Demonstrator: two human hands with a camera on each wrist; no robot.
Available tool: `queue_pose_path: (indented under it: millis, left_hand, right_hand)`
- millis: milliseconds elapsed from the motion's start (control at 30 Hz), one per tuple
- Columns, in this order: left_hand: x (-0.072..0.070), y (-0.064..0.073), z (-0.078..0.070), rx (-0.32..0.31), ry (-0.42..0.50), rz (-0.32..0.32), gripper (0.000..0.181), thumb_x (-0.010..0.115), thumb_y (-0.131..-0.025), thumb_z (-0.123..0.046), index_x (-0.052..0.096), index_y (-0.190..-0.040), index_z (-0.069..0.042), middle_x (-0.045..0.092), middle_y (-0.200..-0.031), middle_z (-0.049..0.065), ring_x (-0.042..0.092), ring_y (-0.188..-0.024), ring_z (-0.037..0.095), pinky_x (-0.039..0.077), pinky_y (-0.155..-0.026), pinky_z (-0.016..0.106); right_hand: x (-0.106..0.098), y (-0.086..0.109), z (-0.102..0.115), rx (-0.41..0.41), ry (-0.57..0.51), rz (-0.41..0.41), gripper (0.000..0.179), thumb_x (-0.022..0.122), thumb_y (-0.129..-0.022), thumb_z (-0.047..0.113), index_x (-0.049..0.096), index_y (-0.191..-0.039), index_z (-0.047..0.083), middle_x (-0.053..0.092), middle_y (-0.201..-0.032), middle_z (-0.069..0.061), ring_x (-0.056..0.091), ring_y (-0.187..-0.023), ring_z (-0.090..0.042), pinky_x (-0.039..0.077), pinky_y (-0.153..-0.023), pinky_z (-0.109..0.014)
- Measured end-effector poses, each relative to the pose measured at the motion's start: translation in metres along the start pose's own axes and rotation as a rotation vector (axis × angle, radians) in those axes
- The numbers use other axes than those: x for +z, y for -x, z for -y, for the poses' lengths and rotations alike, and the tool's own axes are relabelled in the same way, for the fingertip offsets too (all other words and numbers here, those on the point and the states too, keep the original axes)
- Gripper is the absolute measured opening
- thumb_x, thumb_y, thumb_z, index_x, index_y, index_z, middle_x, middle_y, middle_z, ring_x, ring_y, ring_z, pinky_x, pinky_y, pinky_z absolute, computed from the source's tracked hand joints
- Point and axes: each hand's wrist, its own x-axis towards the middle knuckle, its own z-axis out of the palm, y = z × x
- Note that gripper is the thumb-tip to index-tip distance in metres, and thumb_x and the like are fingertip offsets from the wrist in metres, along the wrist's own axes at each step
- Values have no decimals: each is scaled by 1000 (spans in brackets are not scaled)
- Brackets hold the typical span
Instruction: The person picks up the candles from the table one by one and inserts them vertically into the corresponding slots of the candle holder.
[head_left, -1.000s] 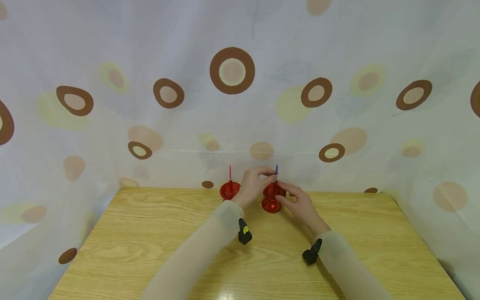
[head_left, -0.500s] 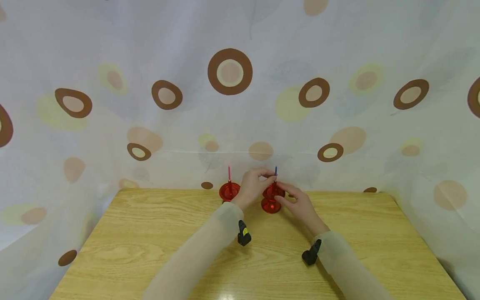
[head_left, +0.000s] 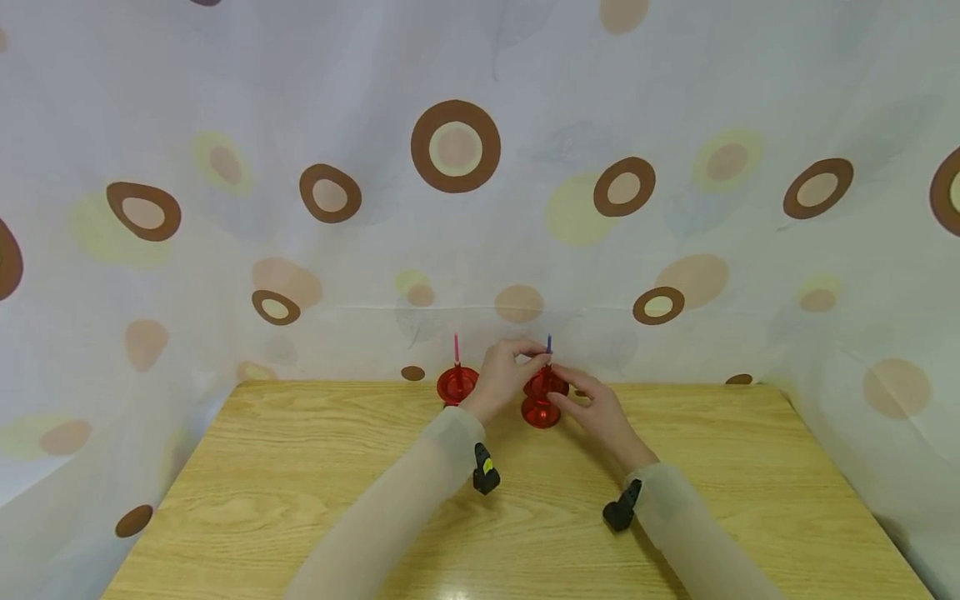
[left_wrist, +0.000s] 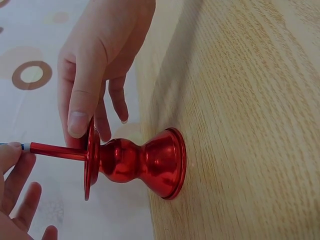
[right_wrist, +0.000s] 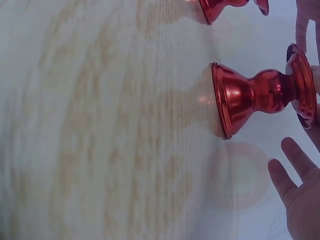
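Two shiny red candlesticks stand upright near the back of the table. In the right one [head_left: 542,414], a thin blue candle [head_left: 549,342] points up from the narrow red tube. My left hand [head_left: 504,377] pinches that candle low down, where its white end [left_wrist: 27,146] meets the tube's top. My right hand [head_left: 602,414] grips the dish rim [left_wrist: 92,170] between thumb and fingers, its other fingers spread below. The flared base [left_wrist: 167,162] rests on the wood. Beyond my left wrist, the other candlestick [head_left: 456,384] bears an upright pink candle [head_left: 456,348].
A pale wooden table [head_left: 322,492] spreads out beneath both arms. Right behind the candlesticks rises a white cloth [head_left: 375,250] with brown and yellow circles, which also closes in the left and right sides.
The whole head view has shifted slightly. Both hands keep their places at the right candlestick, and the blue candle stays upright in the left hand's pinch.
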Motion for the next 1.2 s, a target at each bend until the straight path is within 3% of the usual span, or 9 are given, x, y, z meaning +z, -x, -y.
queue_pose_path:
  millis: [500, 933, 1200]
  left_hand:
    - [1, -3, 2, 47, -47, 1, 21, 69, -102, -14, 79, -115, -2, 78, -110, 5, 68, -110, 20, 53, -104, 39]
    - [1, 1, 6, 15, -41, 30, 22, 69, -103, -17, 80, -117, -4, 77, -114, 2, 67, -112, 18, 52, -105, 36]
    - [2, 1, 7, 7, -19, 33, 24, 68, -103, -17, 78, -119, -3, 77, -118, 6, 66, -119, 22, 50, -108, 39]
  right_hand:
    - [1, -1, -1, 7, 7, 1, 51, 72, -100, 16, 59, -148, 7, 57, -150, -16, 52, -138, -38, 48, -104, -59]
    - [2, -1, -4, -1, 6, 5, 51, 72, -100, 16, 59, -148, 7, 57, -150, -17, 53, -136, -40, 48, -102, -60]
    - [1, -1, -3, -7, 6, 7, 50, 71, -101, 16, 58, -148, 6, 56, -151, -18, 53, -136, -40, 48, -103, -61]
